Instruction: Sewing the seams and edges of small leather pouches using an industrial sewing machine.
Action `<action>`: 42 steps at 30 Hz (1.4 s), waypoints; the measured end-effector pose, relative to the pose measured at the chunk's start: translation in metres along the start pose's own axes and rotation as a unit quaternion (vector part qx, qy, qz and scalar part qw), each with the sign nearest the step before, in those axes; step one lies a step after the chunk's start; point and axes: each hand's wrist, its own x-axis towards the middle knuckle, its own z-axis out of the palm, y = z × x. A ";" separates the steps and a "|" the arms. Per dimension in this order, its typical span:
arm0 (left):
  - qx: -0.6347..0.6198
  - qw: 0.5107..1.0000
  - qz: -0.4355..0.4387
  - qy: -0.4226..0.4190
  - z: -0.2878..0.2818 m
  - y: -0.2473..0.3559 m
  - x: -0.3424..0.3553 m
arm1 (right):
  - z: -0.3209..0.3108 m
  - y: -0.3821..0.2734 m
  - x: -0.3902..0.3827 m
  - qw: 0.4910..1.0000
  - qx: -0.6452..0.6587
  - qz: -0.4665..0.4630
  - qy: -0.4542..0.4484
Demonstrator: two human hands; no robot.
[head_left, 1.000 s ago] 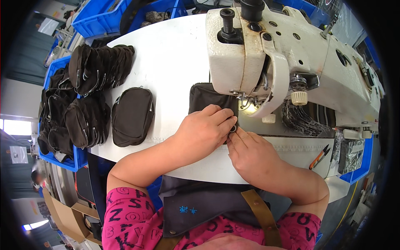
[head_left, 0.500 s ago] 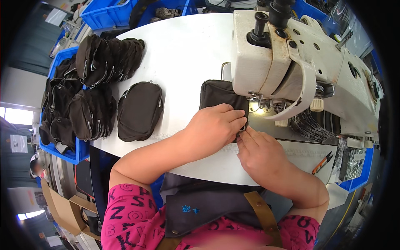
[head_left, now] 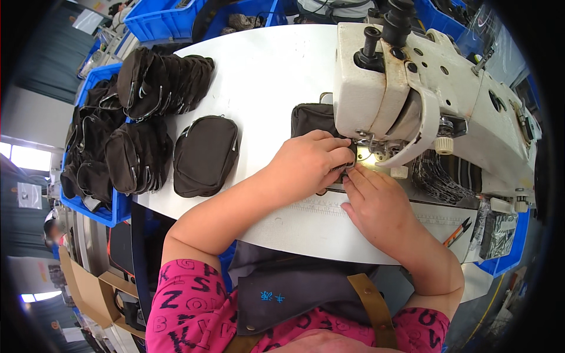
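Note:
A dark brown zippered pouch (head_left: 315,117) lies partly beneath the head of a white sewing machine (head_left: 368,88). My left hand (head_left: 309,165) rests over the pouch's near part, fingers curled and gripping its zippered edge. From the right, my right hand (head_left: 379,203) meets it, fingertips pinching that same edge close to the lit needle area. The fingers hide most of the gripped edge. Left of my forearm, another brown pouch (head_left: 206,156) lies flat on the white table (head_left: 276,59).
Stacked brown pouches (head_left: 138,156) stand at the left, partly over a blue crate (head_left: 120,209) holding more. Orange-and-black thread snips (head_left: 457,232) lie at the table's right. Dark strips with loose threads (head_left: 438,179) hang beside the machine. A blue bin (head_left: 156,20) stands behind.
Both hands have shifted slightly right, toward the needle area, and the pouch's near edge has turned up so its zipper teeth show between the fingers. The view has moved a little.

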 end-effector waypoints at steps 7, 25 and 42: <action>-0.041 0.998 -0.028 -0.026 -0.005 -0.008 0.004 | 0.001 0.001 0.001 1.000 0.021 0.017 -0.003; -0.101 0.991 0.014 -0.090 -0.002 0.003 -0.001 | 0.008 0.004 -0.004 1.000 -0.001 0.010 -0.024; 0.038 0.993 0.078 0.083 0.014 0.000 0.001 | 0.005 -0.006 -0.003 0.998 -0.023 0.016 -0.058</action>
